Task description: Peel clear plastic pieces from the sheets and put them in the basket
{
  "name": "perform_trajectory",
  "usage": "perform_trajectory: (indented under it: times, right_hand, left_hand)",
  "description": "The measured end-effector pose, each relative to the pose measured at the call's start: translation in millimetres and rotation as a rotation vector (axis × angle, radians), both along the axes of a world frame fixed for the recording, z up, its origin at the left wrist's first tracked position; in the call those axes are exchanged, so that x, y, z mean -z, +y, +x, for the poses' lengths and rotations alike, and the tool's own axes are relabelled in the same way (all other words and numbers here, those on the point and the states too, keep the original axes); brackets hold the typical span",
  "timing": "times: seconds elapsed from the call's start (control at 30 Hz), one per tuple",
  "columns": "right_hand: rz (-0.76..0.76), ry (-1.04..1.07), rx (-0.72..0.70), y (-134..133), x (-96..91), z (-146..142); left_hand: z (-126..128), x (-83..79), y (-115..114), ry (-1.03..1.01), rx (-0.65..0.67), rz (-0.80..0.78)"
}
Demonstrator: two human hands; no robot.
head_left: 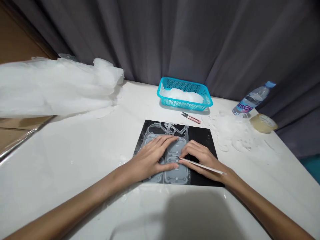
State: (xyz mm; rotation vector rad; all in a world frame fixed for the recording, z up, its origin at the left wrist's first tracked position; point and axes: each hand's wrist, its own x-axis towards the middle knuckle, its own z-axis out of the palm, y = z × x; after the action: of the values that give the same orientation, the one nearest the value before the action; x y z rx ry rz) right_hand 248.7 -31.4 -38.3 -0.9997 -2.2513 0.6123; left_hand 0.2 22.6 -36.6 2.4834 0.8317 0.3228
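Observation:
A clear moulded silicone sheet with rounded rectangular shapes lies on a black mat in front of me. My left hand lies flat on the sheet with its fingers stretched out, pressing it down. My right hand pinches a thin white stick-like tool, whose tip touches the sheet just by my left fingertips.
A turquoise basket of clear scraps stands at the back. Small pink snips lie before it. To the right are loose clear trimmings, a water bottle and a tape roll. A heap of clear sheets fills the left.

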Motion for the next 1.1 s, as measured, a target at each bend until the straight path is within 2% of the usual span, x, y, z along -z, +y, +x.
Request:
perform_trajectory:
  times: [0.2,0.43,0.77,1.1]
  right_hand:
    - [0.054,-0.064,0.015,-0.7,1.7,-2.0]
    - [0.097,-0.162,-0.025,-1.2,-6.9,2.9]
    - [0.052,-0.098,0.025,-2.1,2.2,-2.5]
    - [0.131,-0.164,-0.007,-4.4,-3.3,3.4]
  left_hand:
    - [-0.3,-0.2,-0.2,-0.015,0.005,0.001]
    - [0.0,0.8,-0.1,-0.019,0.01,0.007]
    - [1.6,-2.4,-0.8,-0.029,0.008,-0.001]
    - [-0.2,-1.1,-1.2,-0.022,0.017,0.008]
